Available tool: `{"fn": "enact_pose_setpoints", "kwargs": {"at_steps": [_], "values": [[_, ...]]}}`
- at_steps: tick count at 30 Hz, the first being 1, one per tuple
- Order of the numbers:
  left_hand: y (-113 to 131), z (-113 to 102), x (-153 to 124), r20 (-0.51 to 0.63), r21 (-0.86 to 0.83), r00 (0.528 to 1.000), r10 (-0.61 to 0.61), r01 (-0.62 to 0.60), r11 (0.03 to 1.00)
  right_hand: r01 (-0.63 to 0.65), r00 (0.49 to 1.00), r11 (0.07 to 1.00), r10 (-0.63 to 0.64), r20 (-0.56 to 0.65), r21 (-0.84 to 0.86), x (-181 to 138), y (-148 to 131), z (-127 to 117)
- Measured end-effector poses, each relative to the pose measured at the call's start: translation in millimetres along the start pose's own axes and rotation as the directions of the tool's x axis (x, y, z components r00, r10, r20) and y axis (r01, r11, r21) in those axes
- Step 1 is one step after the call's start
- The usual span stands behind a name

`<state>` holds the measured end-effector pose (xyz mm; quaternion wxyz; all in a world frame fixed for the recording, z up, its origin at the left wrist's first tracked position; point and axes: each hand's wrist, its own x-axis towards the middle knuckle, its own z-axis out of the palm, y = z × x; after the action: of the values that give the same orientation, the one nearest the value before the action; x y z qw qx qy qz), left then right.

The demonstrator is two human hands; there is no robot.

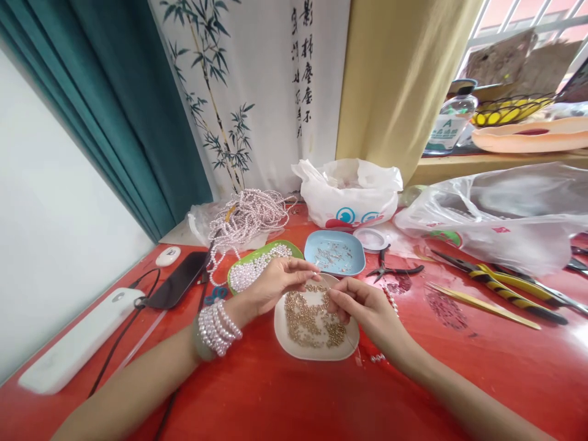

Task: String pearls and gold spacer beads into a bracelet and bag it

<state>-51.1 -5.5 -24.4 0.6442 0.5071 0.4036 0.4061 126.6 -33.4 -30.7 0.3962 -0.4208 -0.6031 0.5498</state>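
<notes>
While the gold beads [303,320] lie in the white plate [316,355] below both grips, the left hand [275,282] at the plate's ten o'clock and the right hand [361,300] near two pinch narrowly, thumb to forefinger; held items are too small to identify. Forearms [151,373] enter from eight and four o'clock. Near twelve sits the blue tray [316,243].

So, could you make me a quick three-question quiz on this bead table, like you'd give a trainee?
1. True or false: the blue tray sits farther from the person than the white dish.
2. Pearly strands circle the wrist of: A) the left hand; B) the right hand; C) both hands.
3. Fill in: the beads in the white dish are ____-coloured.

Key: 1 true; 2 A; 3 gold.
</notes>
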Motion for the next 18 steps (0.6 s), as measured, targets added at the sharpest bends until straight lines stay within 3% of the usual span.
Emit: {"fn": "enact_pose_setpoints", "kwargs": {"at_steps": [5, 18], "values": [[-5.6, 1.8, -0.5, 0.007, -0.141, 0.998, -0.07, 0.07, 0.987, -0.016, 1.0, 1.0, 0.016, 0.0, -0.001, -1.0, 0.8, 0.5], [-5.4, 7.3, -1.6, -0.009, -0.168, 0.992, -0.129, 0.126, 0.978, -0.021, 0.999, 1.0, 0.021, 0.028, -0.01, 0.1, 2.9, 1.5]]}}
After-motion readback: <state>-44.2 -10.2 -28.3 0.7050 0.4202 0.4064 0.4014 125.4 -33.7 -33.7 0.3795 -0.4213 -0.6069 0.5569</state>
